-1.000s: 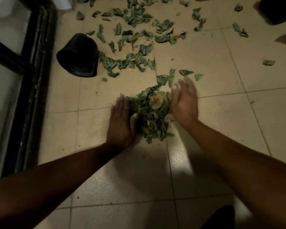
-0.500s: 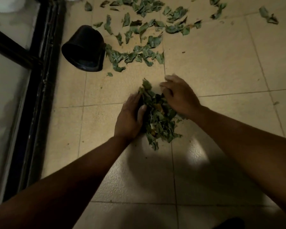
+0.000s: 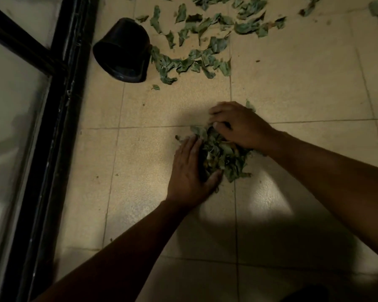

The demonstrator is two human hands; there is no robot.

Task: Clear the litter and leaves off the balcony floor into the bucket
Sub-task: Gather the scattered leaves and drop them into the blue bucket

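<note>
A heap of green leaves [image 3: 224, 156] lies on the beige floor tiles between my hands. My left hand [image 3: 189, 171] presses against the heap's left side with fairly straight fingers, its thumb under the near edge. From the far right, my right hand [image 3: 238, 125] curls its fingers and thumb over the top of the heap. The black bucket [image 3: 122, 51] lies tipped on its side at the upper left, mouth toward me, apart from both hands. More loose leaves [image 3: 194, 62] are strewn just right of the bucket and across the far tiles [image 3: 249, 25].
A black metal door frame [image 3: 59, 118] with glass panes runs down the left side, close to the bucket. A dark shape [image 3: 308, 294] sits at the bottom edge. My forearms cast a shadow on the near tiles.
My hands closed in from both sides and squeezed the spread leaves into a tight heap. The right hand went from flat to curled over it. The view shifted nearer and lower.
</note>
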